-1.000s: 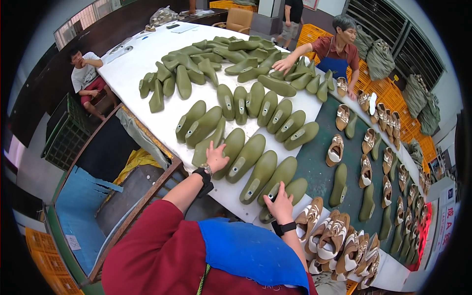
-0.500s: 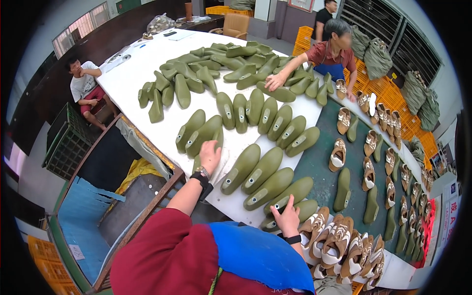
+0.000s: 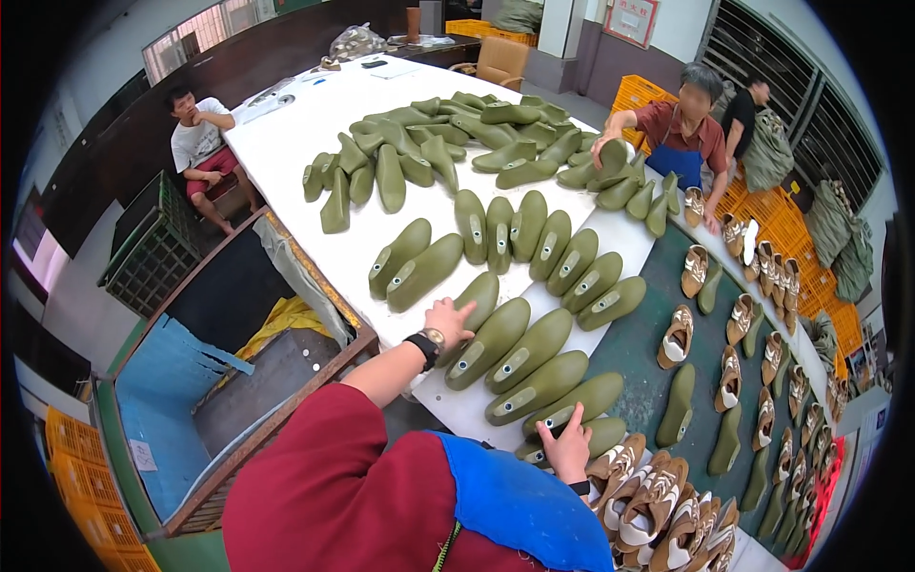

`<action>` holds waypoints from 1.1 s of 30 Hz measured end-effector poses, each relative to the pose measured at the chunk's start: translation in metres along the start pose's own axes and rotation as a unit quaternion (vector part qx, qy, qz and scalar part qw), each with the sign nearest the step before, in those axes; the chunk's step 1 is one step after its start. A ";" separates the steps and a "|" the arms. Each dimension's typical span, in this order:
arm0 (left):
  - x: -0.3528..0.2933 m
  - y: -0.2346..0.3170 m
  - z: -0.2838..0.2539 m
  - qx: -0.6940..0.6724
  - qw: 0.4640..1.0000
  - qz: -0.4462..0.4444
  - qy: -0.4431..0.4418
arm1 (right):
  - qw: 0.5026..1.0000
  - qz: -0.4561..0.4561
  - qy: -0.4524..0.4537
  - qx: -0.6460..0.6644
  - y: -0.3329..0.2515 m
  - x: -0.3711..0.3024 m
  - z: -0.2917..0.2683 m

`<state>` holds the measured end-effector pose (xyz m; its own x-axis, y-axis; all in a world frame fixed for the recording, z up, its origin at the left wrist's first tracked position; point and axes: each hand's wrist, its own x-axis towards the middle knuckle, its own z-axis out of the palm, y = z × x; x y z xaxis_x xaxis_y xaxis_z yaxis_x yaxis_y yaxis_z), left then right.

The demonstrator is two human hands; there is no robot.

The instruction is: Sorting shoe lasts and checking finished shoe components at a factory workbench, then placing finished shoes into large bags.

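Our left hand [image 3: 448, 322] lies against the leftmost last [image 3: 479, 293] of the front row; whether it grips, we cannot tell. Our right hand [image 3: 569, 446], unclenched with thumb and fingers spread, touches lasts at the row's right end. This front row of green lasts [image 3: 537, 388] stands along the near edge of the white tabletop [image 3: 348, 257]. A bare white strip separates it from the lasts behind; more bare surface borders the left edge, where a cart [image 3: 272, 429] adjoins. To the right, the row faces a green mat [image 3: 629, 357] and stacked shoes [image 3: 658, 496].

Counts: we find six lasts in front, two in the pair [image 3: 424, 274] behind, seven in the arc [image 3: 551, 245] beside it. The rear pile [image 3: 429, 133] overlaps too much to count. We see three other people.
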<state>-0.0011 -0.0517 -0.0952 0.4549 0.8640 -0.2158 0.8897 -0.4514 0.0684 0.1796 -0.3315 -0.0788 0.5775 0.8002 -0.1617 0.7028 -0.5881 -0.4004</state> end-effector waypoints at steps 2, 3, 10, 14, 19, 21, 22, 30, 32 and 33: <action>-0.001 0.007 0.006 0.003 1.000 0.023 0.009 | 1.000 -0.011 0.007 -0.007 0.002 0.000 0.000; -0.002 0.007 0.009 -0.071 0.997 0.019 0.012 | 1.000 -0.010 0.002 0.003 0.003 -0.001 0.000; -0.012 -0.007 0.024 -0.303 0.946 -0.056 0.104 | 0.999 -0.030 0.010 0.010 0.009 0.002 0.004; -0.014 0.001 0.028 -0.280 0.950 -0.062 0.124 | 0.999 -0.041 0.000 0.012 0.012 0.003 0.004; -0.010 0.002 0.036 -0.267 0.952 -0.057 0.140 | 0.999 -0.036 -0.001 0.021 0.012 0.003 0.003; -0.010 -0.004 0.036 -0.271 0.954 -0.043 0.116 | 0.999 -0.038 0.015 0.019 0.011 0.002 0.004; -0.010 -0.008 0.033 -0.288 0.953 -0.009 0.097 | 0.999 -0.035 0.022 0.021 0.010 0.002 0.005; 0.061 -0.085 -0.091 -0.095 0.931 0.268 -0.228 | 0.997 0.028 0.008 0.076 -0.001 0.001 0.001; 0.114 -0.109 -0.123 -0.043 0.961 0.250 -0.109 | 0.996 0.026 0.026 0.076 -0.004 0.002 0.003; 0.144 -0.119 -0.133 -0.021 0.976 0.214 -0.033 | 0.996 0.025 0.041 0.080 -0.006 0.002 0.005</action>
<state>-0.0369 0.1559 -0.0048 0.7834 0.5811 -0.2205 0.6197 -0.7576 0.2050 0.1741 -0.3257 -0.0809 0.6472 0.7538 -0.1138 0.6008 -0.5962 -0.5324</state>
